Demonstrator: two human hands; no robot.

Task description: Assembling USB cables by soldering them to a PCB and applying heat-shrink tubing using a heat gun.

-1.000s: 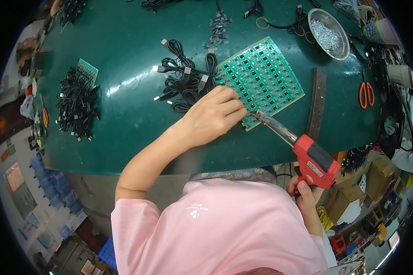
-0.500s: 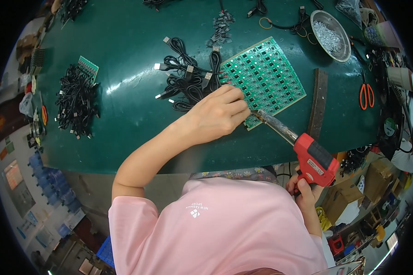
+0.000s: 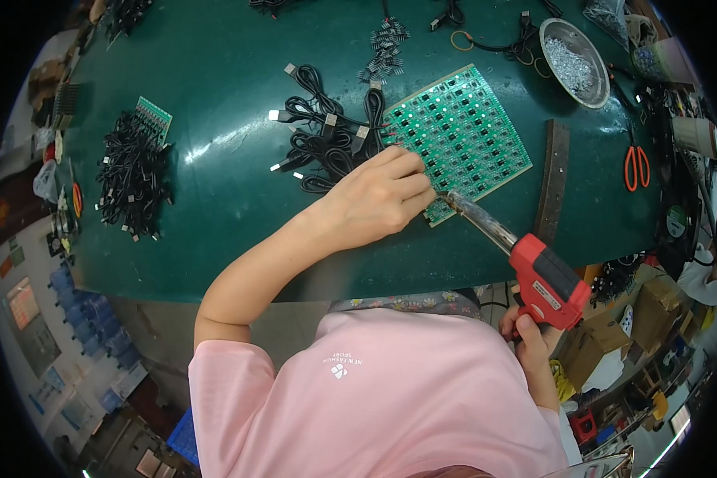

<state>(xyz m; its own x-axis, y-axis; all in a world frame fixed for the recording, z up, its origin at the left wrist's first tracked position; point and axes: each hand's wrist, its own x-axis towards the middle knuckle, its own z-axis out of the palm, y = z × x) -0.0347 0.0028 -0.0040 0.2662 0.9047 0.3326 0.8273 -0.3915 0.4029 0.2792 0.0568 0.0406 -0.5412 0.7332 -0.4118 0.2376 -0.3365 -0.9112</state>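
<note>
And there you were, left arm bent at the elbow, the forearm slanting far and to the right across the green table (image 3: pixel 215 247). Your left hand (image 3: pixel 378 195) lay knuckles up, palm down, its fingers curled and bunched at the near-left edge of the green circuit board panel (image 3: pixel 474 127); what they pinched, if anything, was hidden, so I couldn't tell.

Over to the right, your right hand (image 3: pixel 531 334) sat low and close to your body, wrapped around the handle of the red-and-black soldering gun (image 3: pixel 546 279), thumb uppermost. What an angle on that barrel, running far and to the left, its tip just beside your left fingertips over the panel's near corner! Contact there was too small to call.

The panel lay aslant, right of the black cables (image 3: pixel 327 131), which were coiled with their plugs pointing mostly left and far. To the panel's right lay a dark flat bar (image 3: pixel 551 175), and beyond it, farther right, orange-handled scissors (image 3: pixel 636 167).
</note>
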